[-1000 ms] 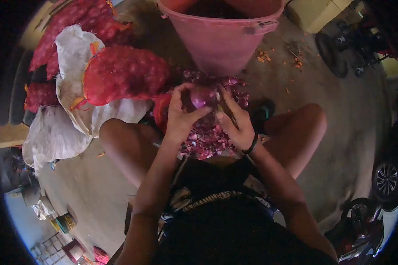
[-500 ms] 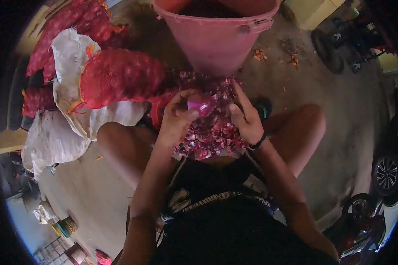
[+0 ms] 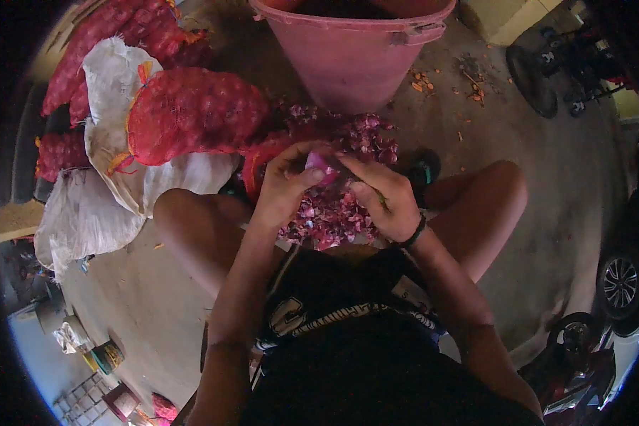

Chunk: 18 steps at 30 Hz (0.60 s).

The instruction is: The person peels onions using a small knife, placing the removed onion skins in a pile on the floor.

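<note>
My left hand [image 3: 290, 177] is closed around a peeled-looking purple onion [image 3: 321, 169], its thumb lying across the near side. From the right, my right hand [image 3: 387, 199] reaches over with bent fingers, the fingertips right at the onion's upper edge. I cannot tell what, if anything, is pinched in the right fingers. A thin dark line shows on the back of that hand, and a dark band circles the wrist. Below both hands, loose reddish onion skins [image 3: 334, 216] lie heaped between my legs.
A big pink tub [image 3: 355, 64] stands just beyond the skins. To the left lie red mesh sacks of onions [image 3: 199, 117] and white woven sacks [image 3: 96, 220]. Orange-brown scraps [image 3: 422, 82] dot the floor right of the tub. Wheels [image 3: 621, 282] stand at the far right.
My right hand has swung inward to the left, from apart with thumb and fingers spread to bent fingers at the onion. My left hand still holds the onion in about the same place.
</note>
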Motion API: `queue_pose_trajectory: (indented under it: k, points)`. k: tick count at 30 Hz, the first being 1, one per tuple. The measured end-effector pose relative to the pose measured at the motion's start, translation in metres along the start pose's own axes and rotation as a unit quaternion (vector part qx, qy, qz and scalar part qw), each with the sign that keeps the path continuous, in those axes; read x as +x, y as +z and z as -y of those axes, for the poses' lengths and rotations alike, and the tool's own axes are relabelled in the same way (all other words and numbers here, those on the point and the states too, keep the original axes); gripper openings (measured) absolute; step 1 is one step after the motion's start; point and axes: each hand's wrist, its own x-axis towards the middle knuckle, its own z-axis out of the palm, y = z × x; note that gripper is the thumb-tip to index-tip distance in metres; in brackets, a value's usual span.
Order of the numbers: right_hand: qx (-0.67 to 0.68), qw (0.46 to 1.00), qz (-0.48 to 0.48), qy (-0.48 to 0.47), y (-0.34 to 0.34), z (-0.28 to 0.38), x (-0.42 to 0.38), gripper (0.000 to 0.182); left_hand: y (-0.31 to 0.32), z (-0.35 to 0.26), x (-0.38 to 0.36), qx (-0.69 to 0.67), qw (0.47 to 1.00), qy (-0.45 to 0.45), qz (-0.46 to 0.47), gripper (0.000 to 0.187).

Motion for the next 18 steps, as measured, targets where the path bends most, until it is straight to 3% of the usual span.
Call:
queue_pose_trajectory:
  k: [2, 8, 12, 18]
  points:
    - [0.043, 0.998, -0.039, -0.027, 0.004, -0.004, 0.001, 0.037, 0.001, -0.003, 0.000, -0.003, 1.000, -0.001, 0.014, 0.051]
    - [0.094, 0.993, -0.074, 0.017, 0.009, -0.012, 0.000, 0.037, 0.002, -0.008, -0.002, 0.002, 0.998, -0.033, 0.044, 0.057]
    - [0.191, 0.970, -0.049, 0.145, 0.005, -0.009, -0.005, 0.043, 0.004, -0.012, -0.004, 0.010, 0.997, -0.025, 0.069, 0.060]
    - [0.296, 0.941, 0.050, 0.158, -0.011, -0.013, -0.007, 0.052, 0.006, -0.018, -0.005, 0.033, 0.997, -0.018, 0.061, 0.056]
